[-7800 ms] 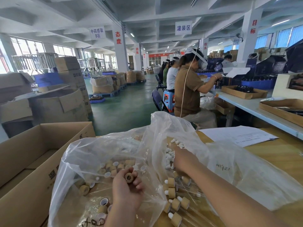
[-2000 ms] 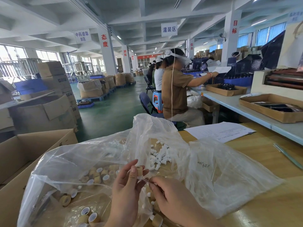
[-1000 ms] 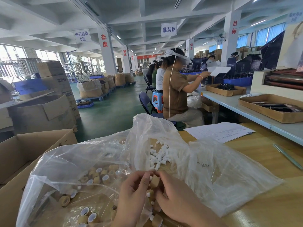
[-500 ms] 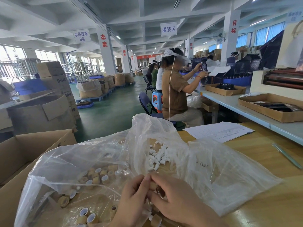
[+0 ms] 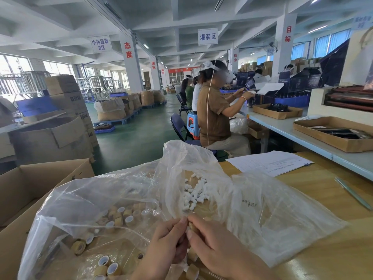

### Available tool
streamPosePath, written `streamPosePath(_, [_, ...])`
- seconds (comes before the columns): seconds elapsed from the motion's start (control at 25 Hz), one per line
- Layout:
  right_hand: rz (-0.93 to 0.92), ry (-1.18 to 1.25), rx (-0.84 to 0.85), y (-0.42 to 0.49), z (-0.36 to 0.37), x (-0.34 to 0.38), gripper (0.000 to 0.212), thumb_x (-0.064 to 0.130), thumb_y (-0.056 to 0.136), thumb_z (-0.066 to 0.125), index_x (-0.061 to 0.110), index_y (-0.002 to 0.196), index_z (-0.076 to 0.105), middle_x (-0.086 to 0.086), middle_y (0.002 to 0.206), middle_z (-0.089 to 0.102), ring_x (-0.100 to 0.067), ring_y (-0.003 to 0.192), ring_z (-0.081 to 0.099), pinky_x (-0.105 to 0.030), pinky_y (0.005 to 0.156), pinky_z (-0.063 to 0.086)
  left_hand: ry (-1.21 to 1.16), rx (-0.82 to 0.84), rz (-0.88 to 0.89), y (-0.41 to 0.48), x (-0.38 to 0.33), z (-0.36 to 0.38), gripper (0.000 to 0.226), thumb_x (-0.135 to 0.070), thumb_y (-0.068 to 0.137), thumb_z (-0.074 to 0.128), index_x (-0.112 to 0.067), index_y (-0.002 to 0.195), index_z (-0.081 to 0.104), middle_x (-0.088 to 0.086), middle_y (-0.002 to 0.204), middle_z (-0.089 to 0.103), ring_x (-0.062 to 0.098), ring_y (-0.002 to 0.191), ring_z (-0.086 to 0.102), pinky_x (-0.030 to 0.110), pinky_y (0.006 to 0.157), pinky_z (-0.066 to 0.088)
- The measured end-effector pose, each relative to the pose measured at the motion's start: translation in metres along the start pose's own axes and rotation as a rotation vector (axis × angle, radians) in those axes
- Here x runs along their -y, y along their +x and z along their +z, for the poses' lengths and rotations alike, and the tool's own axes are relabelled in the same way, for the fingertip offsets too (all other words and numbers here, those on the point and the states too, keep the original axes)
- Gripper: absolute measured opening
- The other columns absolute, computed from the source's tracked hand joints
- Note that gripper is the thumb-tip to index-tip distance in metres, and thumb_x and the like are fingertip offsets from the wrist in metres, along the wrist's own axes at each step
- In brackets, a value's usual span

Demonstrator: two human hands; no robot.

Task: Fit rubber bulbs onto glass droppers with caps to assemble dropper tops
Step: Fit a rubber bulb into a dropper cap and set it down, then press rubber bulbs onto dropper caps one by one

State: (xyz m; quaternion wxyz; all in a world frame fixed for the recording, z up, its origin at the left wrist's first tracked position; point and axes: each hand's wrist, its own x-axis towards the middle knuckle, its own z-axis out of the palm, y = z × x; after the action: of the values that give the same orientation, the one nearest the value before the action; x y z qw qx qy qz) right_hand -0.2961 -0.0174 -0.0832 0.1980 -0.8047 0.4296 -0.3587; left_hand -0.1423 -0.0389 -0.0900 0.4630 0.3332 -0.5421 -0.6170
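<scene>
Apart two seconds earlier, the hands had met: left hand (image 5: 167, 245) and right hand (image 5: 216, 249) both pinched one tan cap (image 5: 191, 227). Bulb hidden; press-fit probably underway.

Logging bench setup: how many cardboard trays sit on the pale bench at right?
2. The near tray lies beyond the paper, to its right; the far tray lies in front of the seated worker. Others may be hidden farther back.
</scene>
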Motion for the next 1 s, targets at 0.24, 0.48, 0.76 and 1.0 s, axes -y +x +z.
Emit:
streamPosePath(0.24, [0.023,0.038,0.026,0.000,0.001,0.002,0.018,0.037,0.094,0.034,0.027,0.100,0.047,0.017,0.058,0.048,-0.006,0.053,0.045,-0.020,0.051,0.030,-0.066,0.015,-0.062,0.000,0.002,-0.003,0.043,-0.028,0.084,0.059,-0.015,0.047,0.041,-0.003,0.039,0.029,0.005,0.030,0.019,0.008,0.036,0.022])
streamPosePath(0.48, [0.014,0.098,-0.015,0.002,0.006,0.004,0.021,0.035,0.099,0.038,0.031,0.116,0.049,0.014,0.060,0.052,-0.004,0.053,0.046,-0.017,0.052,0.033,-0.036,-0.071,0.006,0.003,0.004,-0.003,0.048,-0.030,0.090,0.059,-0.017,0.046,0.045,-0.002,0.040,0.028,0.005,0.032,0.020,0.010,0.037,0.020])
streamPosePath(0.76, [0.019,-0.014,-0.002,0.003,0.005,0.000,0.016,0.040,0.100,0.039,0.037,0.113,0.047,0.013,0.065,0.049,-0.006,0.060,0.047,-0.029,0.060,0.040,0.401,-0.271,0.250,0.001,0.008,0.002,0.042,-0.029,0.090,0.049,-0.016,0.050,0.054,-0.005,0.042,0.035,0.009,0.040,0.032,0.018,0.041,0.026])
streamPosePath(1.0, [0.050,-0.078,-0.002,0.005,0.010,0.003,0.025,0.044,0.100,0.030,0.027,0.113,0.044,0.009,0.066,0.051,-0.005,0.057,0.048,-0.026,0.054,0.036,0.518,-0.335,0.340,0.001,0.010,0.007,0.044,-0.015,0.094,0.049,-0.004,0.052,0.051,-0.004,0.043,0.037,0.008,0.043,0.034,0.019,0.044,0.027])
